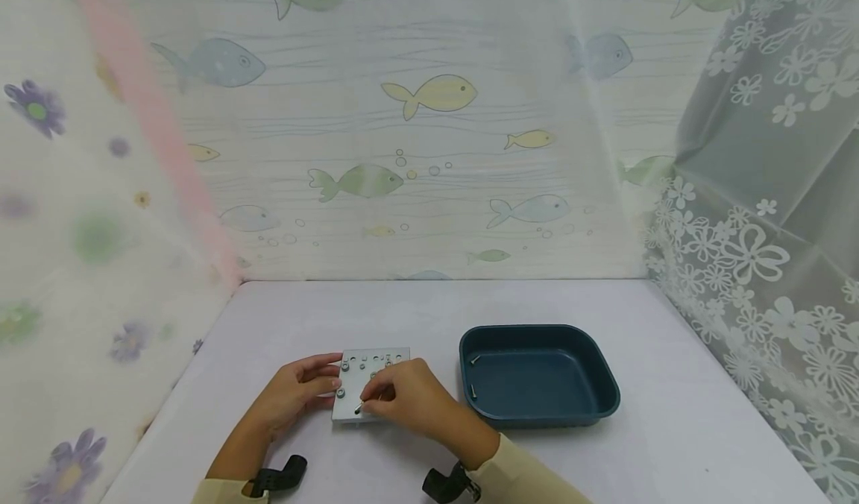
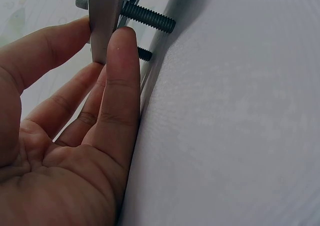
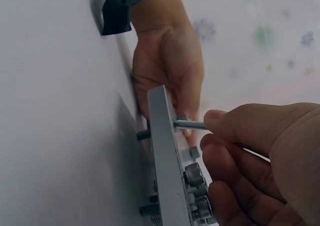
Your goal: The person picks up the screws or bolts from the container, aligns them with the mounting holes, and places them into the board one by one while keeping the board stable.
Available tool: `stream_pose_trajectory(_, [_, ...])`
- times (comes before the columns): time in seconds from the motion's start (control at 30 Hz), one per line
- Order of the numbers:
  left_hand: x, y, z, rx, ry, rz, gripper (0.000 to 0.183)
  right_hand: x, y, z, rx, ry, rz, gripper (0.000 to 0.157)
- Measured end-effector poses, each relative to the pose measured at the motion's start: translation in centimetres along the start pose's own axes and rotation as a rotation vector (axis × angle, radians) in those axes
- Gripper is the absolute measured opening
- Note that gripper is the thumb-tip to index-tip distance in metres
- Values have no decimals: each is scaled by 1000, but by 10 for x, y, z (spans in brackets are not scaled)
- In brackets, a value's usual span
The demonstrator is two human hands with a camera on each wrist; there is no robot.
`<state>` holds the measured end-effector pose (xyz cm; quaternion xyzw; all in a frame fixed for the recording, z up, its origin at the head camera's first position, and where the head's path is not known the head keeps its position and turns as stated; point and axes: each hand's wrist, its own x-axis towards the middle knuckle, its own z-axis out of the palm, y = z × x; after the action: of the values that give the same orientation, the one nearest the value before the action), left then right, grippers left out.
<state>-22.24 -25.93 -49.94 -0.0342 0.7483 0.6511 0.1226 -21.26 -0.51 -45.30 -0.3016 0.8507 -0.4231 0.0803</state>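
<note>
A silver metal plate [image 1: 347,413] with rows of holes and several socket-head bolts is held a little above the white table. My left hand [image 1: 293,392] grips it by its left edge, with thumb and fingers on opposite faces in the left wrist view. Threaded bolt ends [image 2: 150,17] stick out from its underside. My right hand [image 1: 411,401] pinches a thin silver rod [image 3: 191,125] between thumb and index finger. The rod's far end meets the plate's face near a corner; its other end is hidden in the fingertips.
Right of the plate stands a dark blue tray [image 1: 543,417] with two small screws [image 1: 473,391] lying at its left side. White table surface [image 1: 416,303] surrounds them. Printed curtains [image 1: 436,213] hang behind and on both sides.
</note>
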Motion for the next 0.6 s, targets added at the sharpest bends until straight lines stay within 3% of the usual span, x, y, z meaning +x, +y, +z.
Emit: stream_pose_trajectory(0.6, [0, -1, -2, -8, -25, 17, 66, -1, -8, 11, -115, 18, -98, 10])
